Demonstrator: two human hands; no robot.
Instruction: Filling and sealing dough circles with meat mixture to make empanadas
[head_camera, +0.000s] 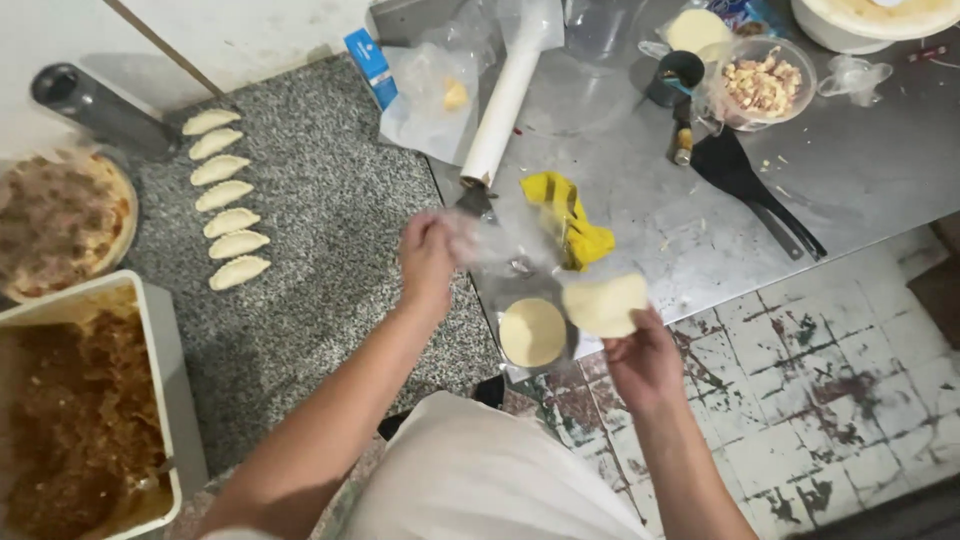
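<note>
Pale, soft dough: the right hand (645, 362) pinches a thin round dough disc (606, 304) at its lower edge, fingers closed on it, lifted just above the stack of discs (532, 332) at the worktop (860, 170) edge. It looks light, floppy and easily torn, best held by the rim. The left hand (428, 256) grips a clear plastic sheet (500, 240), slippery and limp.
</note>
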